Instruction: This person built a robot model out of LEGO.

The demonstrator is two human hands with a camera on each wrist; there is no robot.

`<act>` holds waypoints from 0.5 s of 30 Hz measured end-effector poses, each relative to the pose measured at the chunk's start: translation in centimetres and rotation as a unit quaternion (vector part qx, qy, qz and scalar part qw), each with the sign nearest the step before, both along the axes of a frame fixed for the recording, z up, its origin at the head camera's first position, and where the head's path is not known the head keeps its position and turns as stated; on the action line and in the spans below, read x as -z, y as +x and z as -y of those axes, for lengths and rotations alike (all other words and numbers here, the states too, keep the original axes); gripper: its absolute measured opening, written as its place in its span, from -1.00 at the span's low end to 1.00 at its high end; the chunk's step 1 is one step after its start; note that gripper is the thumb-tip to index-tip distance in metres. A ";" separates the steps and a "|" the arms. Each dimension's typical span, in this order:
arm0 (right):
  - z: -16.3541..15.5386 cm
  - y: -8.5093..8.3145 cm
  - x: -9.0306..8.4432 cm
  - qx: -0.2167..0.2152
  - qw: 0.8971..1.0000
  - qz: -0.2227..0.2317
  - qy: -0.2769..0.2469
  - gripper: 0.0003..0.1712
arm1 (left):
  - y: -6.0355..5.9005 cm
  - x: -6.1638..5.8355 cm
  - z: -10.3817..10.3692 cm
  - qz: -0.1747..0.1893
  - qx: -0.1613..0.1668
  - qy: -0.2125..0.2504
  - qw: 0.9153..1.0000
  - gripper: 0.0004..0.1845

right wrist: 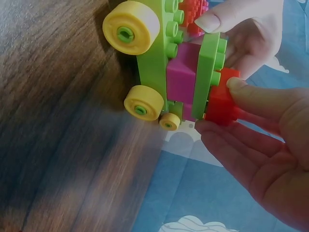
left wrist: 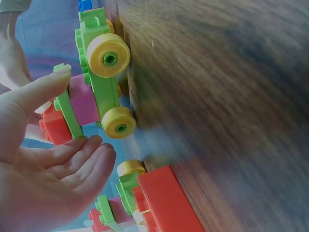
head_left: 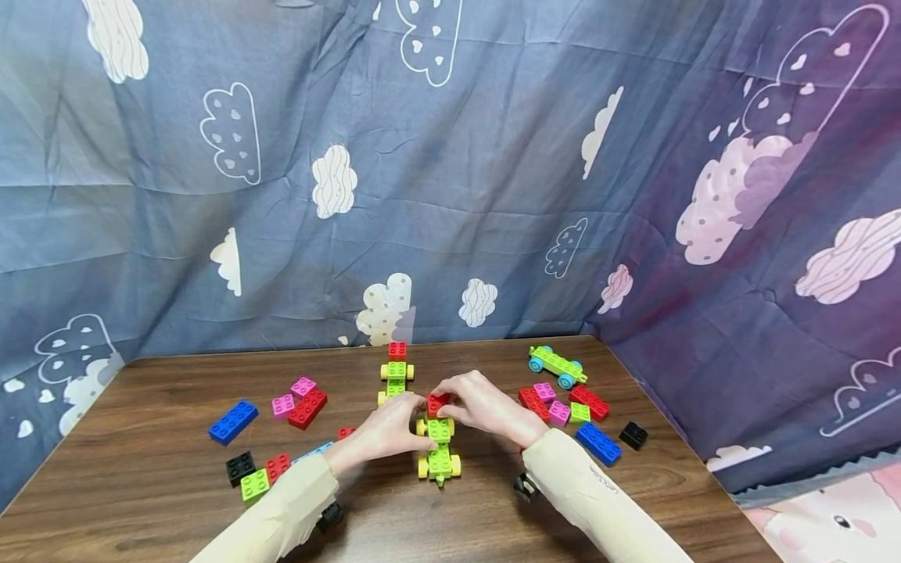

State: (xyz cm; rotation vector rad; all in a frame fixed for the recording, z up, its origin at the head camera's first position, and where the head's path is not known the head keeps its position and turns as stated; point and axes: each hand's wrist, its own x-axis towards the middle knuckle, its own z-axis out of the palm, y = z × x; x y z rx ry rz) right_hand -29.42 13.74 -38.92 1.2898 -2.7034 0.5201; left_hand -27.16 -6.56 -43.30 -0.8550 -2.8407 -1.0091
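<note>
Dark brown wooden table (head_left: pixel 162 500), backed by a blue-grey cloud-print cloth (head_left: pixel 493 195).

Three green plastic wheeled cars on the table. Two have yellow wheels and stand in a line at the middle: the far one (head_left: pixel 396 374) carries a red brick at its far end, the near one (head_left: pixel 438 447) sits between your hands. The third, with blue wheels (head_left: pixel 558 365), stands apart at the far right.

Your left hand (head_left: pixel 385 430) rests against the near car's left side, fingers nearly straight and spread, thumb tip on the green plate of the stack. Your right hand (head_left: pixel 484 407) pinches a small red plastic brick (head_left: pixel 436 403) between thumb and fingertips; it sits on top of the near car's stack of green plate over pink block.

Loose bricks, left group: one blue, two pink, one long red, two small red, one black, one green. Right group: two red, two pink, one green, one blue, one black.
</note>
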 end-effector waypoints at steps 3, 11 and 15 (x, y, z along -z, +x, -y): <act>0.0 0.0 0.0 0.002 1.000 0.000 0.005 -0.77 | 0.0 0.0 0.0 0.004 -0.001 -0.003 1.000 -0.32; 0.0 0.2 0.1 0.003 1.000 -0.003 0.013 -0.75 | 0.1 0.0 -0.1 0.010 -0.005 -0.013 1.000 -0.31; 0.0 0.2 0.2 0.007 1.000 -0.009 0.003 -0.77 | 0.2 -0.2 -0.1 0.011 -0.008 -0.016 1.000 -0.31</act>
